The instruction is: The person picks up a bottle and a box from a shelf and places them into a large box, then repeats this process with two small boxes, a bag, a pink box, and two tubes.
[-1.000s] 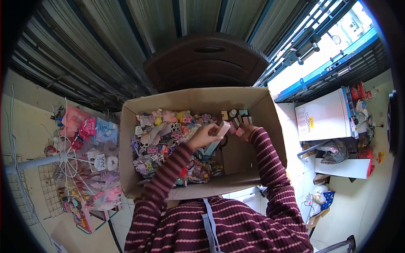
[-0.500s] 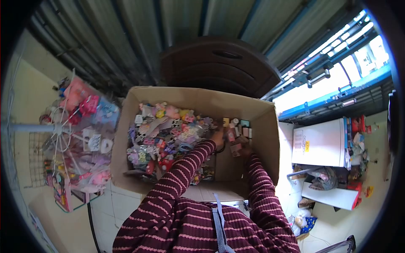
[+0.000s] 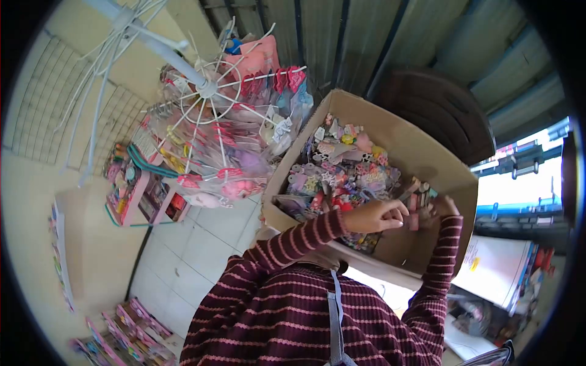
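Note:
My left hand point(image 3: 377, 216) is raised over the front of a large cardboard box point(image 3: 421, 129). Its fingers are loosely curled, the thumb stands apart from them, and nothing shows between them. Deeper on the box's right side, my right hand point(image 3: 444, 209) is bent down beside several small pink and pale boxes point(image 3: 415, 202). Its fingers are partly hidden and blurred, so I cannot tell what they hold. A heap of small colourful trinkets point(image 3: 351, 168), many in clear wrapping, fills the box's left part.
Left of the box stands a white rotating rack point(image 3: 209, 90) hung with bagged pink items. A dark brown chair back point(image 3: 436, 110) rises behind the box. At right is a white box-like unit point(image 3: 497, 268). Pink shelves point(image 3: 146, 198) stand against the left wall.
My view has swung to the left, bringing the rack and tiled floor into sight. My left hand has come up away from the small boxes; my right hand stays near them.

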The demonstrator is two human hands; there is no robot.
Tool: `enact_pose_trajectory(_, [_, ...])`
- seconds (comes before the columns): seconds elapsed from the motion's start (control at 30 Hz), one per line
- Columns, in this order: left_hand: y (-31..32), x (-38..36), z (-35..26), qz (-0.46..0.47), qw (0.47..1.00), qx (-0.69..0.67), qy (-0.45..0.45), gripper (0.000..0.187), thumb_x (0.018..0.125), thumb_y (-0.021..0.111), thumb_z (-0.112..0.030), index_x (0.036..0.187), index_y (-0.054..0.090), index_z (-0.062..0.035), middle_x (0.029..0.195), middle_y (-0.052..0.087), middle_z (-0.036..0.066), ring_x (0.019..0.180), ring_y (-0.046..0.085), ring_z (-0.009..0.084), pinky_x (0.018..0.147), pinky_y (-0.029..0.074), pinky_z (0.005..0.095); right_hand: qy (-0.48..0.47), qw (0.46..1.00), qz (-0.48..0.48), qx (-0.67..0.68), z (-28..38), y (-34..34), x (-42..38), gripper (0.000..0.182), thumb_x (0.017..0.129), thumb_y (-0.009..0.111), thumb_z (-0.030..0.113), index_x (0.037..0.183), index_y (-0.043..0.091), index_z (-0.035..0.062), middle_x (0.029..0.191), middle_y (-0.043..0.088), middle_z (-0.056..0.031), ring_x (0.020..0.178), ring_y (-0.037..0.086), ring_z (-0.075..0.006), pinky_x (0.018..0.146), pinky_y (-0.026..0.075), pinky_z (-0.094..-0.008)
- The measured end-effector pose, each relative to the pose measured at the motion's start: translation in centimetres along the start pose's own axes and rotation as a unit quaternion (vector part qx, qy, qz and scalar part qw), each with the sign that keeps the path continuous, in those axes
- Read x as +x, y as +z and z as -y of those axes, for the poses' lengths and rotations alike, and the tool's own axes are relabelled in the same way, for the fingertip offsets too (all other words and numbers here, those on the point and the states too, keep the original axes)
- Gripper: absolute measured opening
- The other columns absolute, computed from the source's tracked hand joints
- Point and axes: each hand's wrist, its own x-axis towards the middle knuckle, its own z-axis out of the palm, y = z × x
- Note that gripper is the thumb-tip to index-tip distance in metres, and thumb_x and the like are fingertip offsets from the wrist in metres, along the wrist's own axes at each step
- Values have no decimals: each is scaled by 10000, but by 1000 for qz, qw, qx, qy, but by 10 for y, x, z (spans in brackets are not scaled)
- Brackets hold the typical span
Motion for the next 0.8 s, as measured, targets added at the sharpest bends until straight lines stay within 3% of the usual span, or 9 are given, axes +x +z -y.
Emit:
enact_pose_trajectory(0.03, [-7, -18, -3, 0, 1000, -9, 0, 236, 775, 494, -112, 992, 455, -29, 852, 543, 70, 770, 532, 123, 677, 426, 247, 95, 962, -37, 253, 22, -8, -11, 222, 671, 554, 133, 856, 538, 12, 608, 569, -94, 531, 575, -150, 462, 462, -275])
enact_pose_trajectory(0.1, [-26, -50, 1, 20, 996, -82, -38, 228, 791, 469, -100, 1006, 453, -27, 872, 538, 60, 811, 506, 115, 714, 413, 247, -69, 925, -177, 329, 82, -20, -45, 186, 724, 524, 142, 854, 531, 9, 535, 543, -57, 438, 543, -131, 396, 433, -240])
enact_pose_trajectory(0.13, [-36, -66, 4, 6, 995, -100, -15, 223, 794, 463, -98, 1003, 454, -23, 875, 536, 59, 799, 507, 118, 715, 412, 248, -67, 918, -156, 359, 112, -23, -62, 197, 780, 478, 158, 882, 518, -5, 631, 566, -70, 459, 547, -128, 373, 416, -239])
enact_pose_trajectory(0.17, [-46, -83, 6, 0, 993, -118, 1, 218, 796, 457, -95, 1000, 454, -19, 878, 533, 58, 786, 509, 122, 716, 412, 250, -51, 848, -109, 515, 134, -13, -77, 217, 802, 463, 157, 940, 492, -8, 735, 563, -85, 497, 546, -112, 412, 412, -223])
enact_pose_trajectory(0.23, [-64, -116, -7, -48, 992, -112, -32, 196, 803, 441, -110, 980, 455, -26, 858, 516, 41, 767, 509, 112, 689, 415, 230, -68, 874, -119, 466, 203, -8, -115, 249, 795, 475, 149, 989, 465, -7, 783, 543, -92, 539, 552, -120, 487, 413, -204])
enact_pose_trajectory(0.4, [-97, -211, -11, -30, 994, -91, -56, 196, 801, 432, -116, 959, 455, -2, 871, 521, 83, 787, 504, 133, 706, 408, 251, -147, 813, -139, 547, 307, 75, -161, 285, 794, 487, 179, 1003, 456, -12, 738, 535, -74, 583, 556, -127, 534, 413, -210])
enact_pose_trajectory(0.6, [-122, -319, 25, 28, 971, -169, -167, 198, 804, 427, -135, 954, 445, -8, 907, 502, 89, 768, 501, 146, 685, 414, 273, -8, 860, -138, 490, 384, 145, -190, 317, 791, 485, 269, 954, 470, -3, 727, 564, -117, 567, 580, -164, 522, 442, -244])
enact_pose_trajectory(0.67, [-121, -352, 49, 0, 907, -329, -261, 191, 806, 439, -155, 945, 458, -26, 852, 514, 75, 733, 495, 141, 668, 405, 263, 14, 856, -149, 496, 398, 172, -199, 335, 791, 475, 300, 940, 470, 0, 710, 572, -128, 567, 584, -175, 530, 443, -256])
enact_pose_trajectory(0.8, [-114, -412, 89, -48, 858, -371, -353, 183, 802, 448, -177, 940, 469, -57, 846, 509, 56, 731, 491, 141, 660, 409, 267, 76, 862, -144, 480, 425, 227, -208, 366, 783, 475, 314, 935, 468, -19, 701, 576, -150, 526, 575, -186, 516, 451, -269])
